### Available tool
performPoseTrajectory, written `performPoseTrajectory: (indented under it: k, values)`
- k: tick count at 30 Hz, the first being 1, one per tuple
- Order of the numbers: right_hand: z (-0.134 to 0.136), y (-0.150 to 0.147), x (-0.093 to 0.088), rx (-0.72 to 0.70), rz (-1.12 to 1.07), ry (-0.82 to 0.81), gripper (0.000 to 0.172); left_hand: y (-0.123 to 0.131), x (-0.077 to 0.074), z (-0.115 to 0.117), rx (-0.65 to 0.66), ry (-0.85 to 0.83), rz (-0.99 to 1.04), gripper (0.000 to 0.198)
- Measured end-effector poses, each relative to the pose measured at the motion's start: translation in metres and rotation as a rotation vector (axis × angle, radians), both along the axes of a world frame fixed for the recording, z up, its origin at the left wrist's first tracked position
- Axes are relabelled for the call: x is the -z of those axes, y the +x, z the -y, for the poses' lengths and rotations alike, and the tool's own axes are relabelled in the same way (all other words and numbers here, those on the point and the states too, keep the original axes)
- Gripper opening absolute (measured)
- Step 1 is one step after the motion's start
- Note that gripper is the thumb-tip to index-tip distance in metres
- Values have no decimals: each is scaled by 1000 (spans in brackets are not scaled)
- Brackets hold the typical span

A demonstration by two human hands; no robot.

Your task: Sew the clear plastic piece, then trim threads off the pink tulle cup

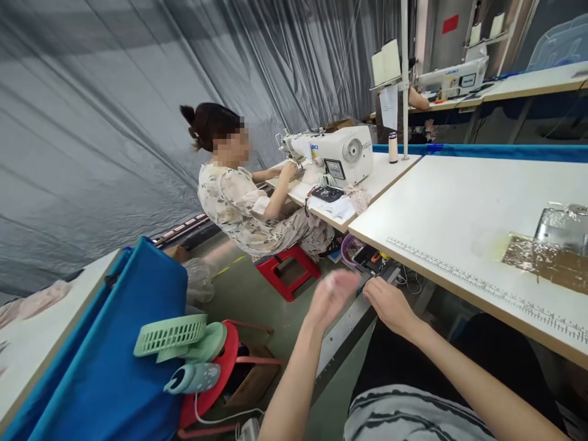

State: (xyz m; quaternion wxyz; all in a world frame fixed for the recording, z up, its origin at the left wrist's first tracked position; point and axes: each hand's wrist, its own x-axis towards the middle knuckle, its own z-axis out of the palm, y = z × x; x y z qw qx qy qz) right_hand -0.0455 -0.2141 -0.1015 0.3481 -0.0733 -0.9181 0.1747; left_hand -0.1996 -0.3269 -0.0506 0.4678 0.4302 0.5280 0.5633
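Metal rail (342, 331) under the near edge of the white table (468, 202), slanting down toward lower left, at centre frame. Left to right: blue fabric bin (124, 355) at lower left; green fan (172, 337) and pale bottle (193, 378) on red stool (229, 361) beside it. Left hand (331, 297), blurred, fingers loosely spread, holding nothing, raised just above the rail. Right hand (390, 304), palm down, fingers extended onto the rail's upper end, gripping nothing visible. Farther back, seated co-worker (248, 208) on a second red stool (287, 269), hands at a white sewing machine (340, 153). Printed ruler strip (482, 285) along the table edge; foil-covered plate (551, 251) at far right.
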Motion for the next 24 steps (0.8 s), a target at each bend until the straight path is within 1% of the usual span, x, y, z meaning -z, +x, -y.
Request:
performPoseTrajectory:
  k: [1,2,3,4,5,6,7,8,9,10,11,12,13,14,15,16,17,19,21,22,23,24]
  values:
    - [0,0,-1,0,-5,4,27,-2,1,-1,-95,38,-22,73]
    - [0,1,-1,0,-11,9,26,-3,1,-2,-104,17,-57,63]
    - [0,2,-2,-2,-16,13,26,-4,0,-2,-30,-44,-90,51]
    - [-1,2,-2,-4,-19,16,26,-4,-2,0,119,-138,-114,40]
    - [-1,3,-2,-7,-21,18,26,-3,-4,2,292,-217,-109,33]
    - [-2,4,-1,-9,-21,18,26,-1,-6,5,422,-243,-72,33]
    - [-2,5,-1,-11,-20,16,27,0,-7,7,474,-211,-11,38]
    - [-2,6,0,-11,-18,15,27,1,-8,8,426,-116,71,44]
    - [-2,6,1,-12,-16,14,26,1,-8,7,271,-8,108,49]
    - [-2,7,2,-13,-14,15,26,0,-7,6,81,66,92,49]
    - [-1,9,3,-14,-13,17,26,-1,-5,3,-90,80,29,48]
    - [0,10,3,-16,-14,21,26,-3,-1,0,-175,18,-66,46]
    - [1,11,3,-19,-16,25,26,-4,3,-4,-170,-79,-143,44]
    - [2,13,3,-20,-21,28,27,-3,7,-7,-106,-182,-192,43]
    - [4,15,3,-17,-26,29,28,-1,13,-9,-13,-264,-198,45]
    - [6,17,4,-9,-33,26,29,2,18,-11,67,-301,-161,48]
    - [8,20,4,4,-41,23,29,6,23,-12,111,-319,-131,51]
    - [14,25,6,36,-55,17,27,16,30,-16,106,-310,-94,53]
    - [18,31,8,52,-60,27,24,24,31,-20,92,-296,-109,49]
    - [19,34,8,47,-57,40,24,26,29,-22,124,-305,-130,47]
    - [18,36,8,37,-51,55,24,27,26,-22,190,-327,-153,45]
    - [17,38,8,24,-44,68,26,26,21,-22,290,-357,-171,43]
